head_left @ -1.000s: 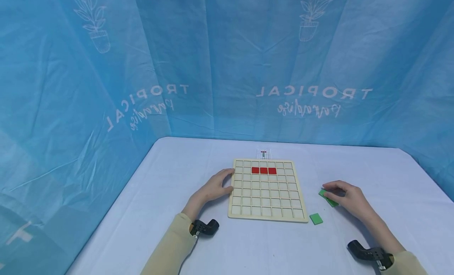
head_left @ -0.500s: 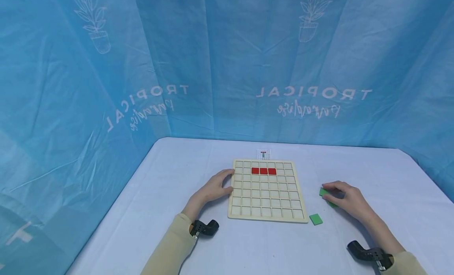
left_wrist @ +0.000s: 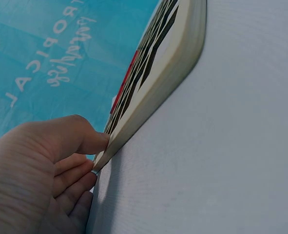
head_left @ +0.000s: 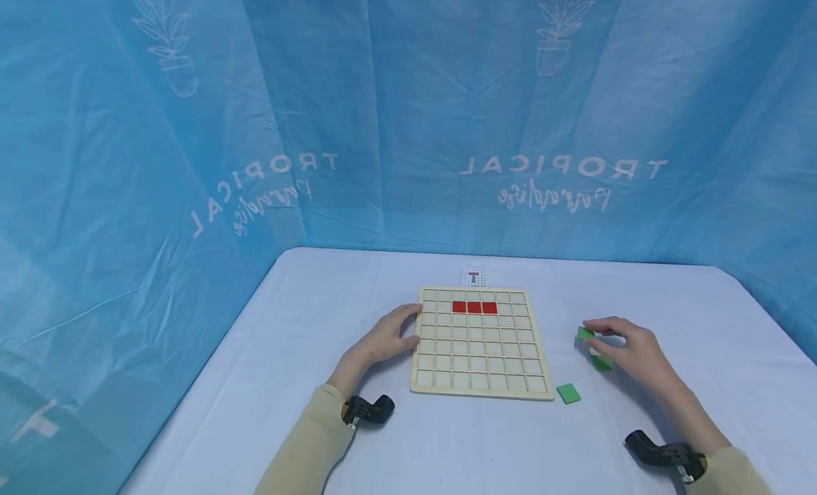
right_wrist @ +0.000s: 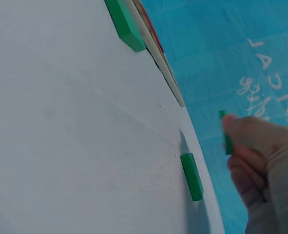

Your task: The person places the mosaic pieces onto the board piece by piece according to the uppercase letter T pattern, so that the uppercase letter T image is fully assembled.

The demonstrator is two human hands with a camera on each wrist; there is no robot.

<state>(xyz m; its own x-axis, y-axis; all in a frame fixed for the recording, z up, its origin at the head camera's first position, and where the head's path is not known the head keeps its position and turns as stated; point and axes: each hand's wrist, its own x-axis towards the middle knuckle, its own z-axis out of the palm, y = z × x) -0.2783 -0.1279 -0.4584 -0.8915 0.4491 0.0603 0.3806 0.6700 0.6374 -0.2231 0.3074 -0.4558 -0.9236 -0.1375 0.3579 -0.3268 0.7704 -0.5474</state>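
In the head view a pale grid board [head_left: 476, 349] lies mid-table, with three red tiles [head_left: 474, 308] side by side in an upper row. My left hand [head_left: 383, 337] touches the board's left edge, thumb and fingers spread apart; the left wrist view has the thumb [left_wrist: 92, 141] right at the rim. To the right of the board, my right hand [head_left: 638, 349] pinches a small green square tile [right_wrist: 228, 142] between thumb and fingers, raised above the table. Below that hand lies a second green tile [head_left: 601, 362], partly covered in the head view.
Another green tile [head_left: 569, 393] lies just off the board's lower right corner. A small printed card [head_left: 474, 276] with a red and green T pattern sits behind the board. White cloth [head_left: 479, 445] covers the table, and a blue curtain [head_left: 408, 126] encloses it.
My right hand has lifted the green tile off the table, rising slightly away from the tile beneath it. The left hand and the board have stayed in place.
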